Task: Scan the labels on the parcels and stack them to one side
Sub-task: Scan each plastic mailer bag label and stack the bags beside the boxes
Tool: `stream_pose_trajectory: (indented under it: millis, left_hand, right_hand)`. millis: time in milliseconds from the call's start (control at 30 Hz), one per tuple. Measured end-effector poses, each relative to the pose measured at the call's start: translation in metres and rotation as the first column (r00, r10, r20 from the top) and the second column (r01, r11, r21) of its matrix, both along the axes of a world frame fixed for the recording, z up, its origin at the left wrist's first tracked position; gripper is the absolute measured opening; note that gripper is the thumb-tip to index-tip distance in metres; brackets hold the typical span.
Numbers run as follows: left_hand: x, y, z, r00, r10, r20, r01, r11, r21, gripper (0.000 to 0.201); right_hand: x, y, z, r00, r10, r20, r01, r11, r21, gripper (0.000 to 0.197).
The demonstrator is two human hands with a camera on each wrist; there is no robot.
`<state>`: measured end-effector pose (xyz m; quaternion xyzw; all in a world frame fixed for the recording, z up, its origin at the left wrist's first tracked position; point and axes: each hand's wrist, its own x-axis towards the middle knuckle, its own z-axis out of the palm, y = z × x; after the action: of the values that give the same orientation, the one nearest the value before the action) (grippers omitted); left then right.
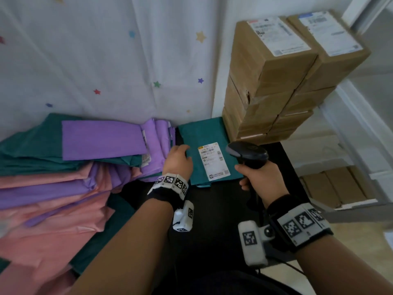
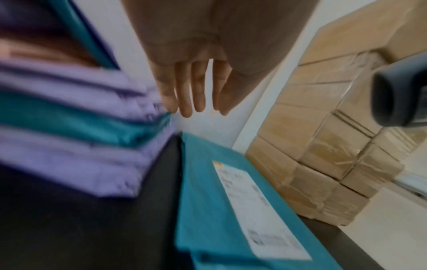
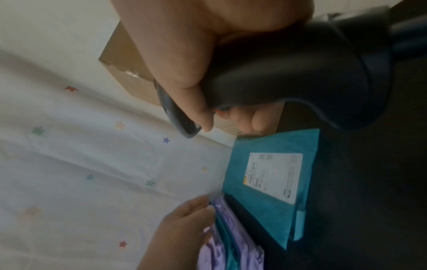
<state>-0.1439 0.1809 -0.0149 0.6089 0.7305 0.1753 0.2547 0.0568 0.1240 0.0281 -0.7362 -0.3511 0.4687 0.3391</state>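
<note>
Our right hand (image 1: 262, 179) grips the scanner (image 1: 247, 154) over the teal parcel (image 1: 209, 152) on the tabletop (image 1: 212, 220); our left hand (image 1: 177, 160), fingers (image 2: 184, 95) relaxed, nears the pile (image 1: 85, 162). Nudging it could topple parcels.

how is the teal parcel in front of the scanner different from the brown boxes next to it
The teal parcel is a thin, flat soft mailer; the brown boxes are rigid cardboard blocks. The parcel lies alone on the black table; the boxes are stacked in a tall pile. Both carry a white label on top.
</note>
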Motion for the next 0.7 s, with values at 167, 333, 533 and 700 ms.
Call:
stream_pose_trajectory:
  millis: [167, 333, 533, 700]
  left_hand:
    - [-0.069, -0.007, 0.032, 0.968, -0.038, -0.247, 0.091, 0.974, 0.21, 0.037]
    - [-0.142, -0.005, 0.057, 0.902, 0.079, -0.425, 0.008, 0.98, 0.2, 0.04]
    - [-0.183, -0.006, 0.067, 0.772, 0.002, -0.635, -0.01, 1.0, -0.009, 0.041]
    - [-0.185, -0.011, 0.061, 0.728, -0.012, -0.686, 0.016, 1.0, -0.001, 0.034]
  right_hand:
    - [-0.038, 0.006, 0.01, 0.996, 0.075, -0.049, -0.073, 0.997, 0.04, 0.016]
    - [-0.077, 0.005, 0.02, 0.985, 0.136, -0.108, -0.127, 0.988, 0.085, 0.015]
    - [-0.101, 0.002, 0.019, 0.982, 0.157, -0.101, -0.148, 0.985, 0.09, 0.013]
    - [-0.104, -0.004, 0.019, 0.983, 0.148, -0.104, -0.138, 0.985, 0.099, 0.01]
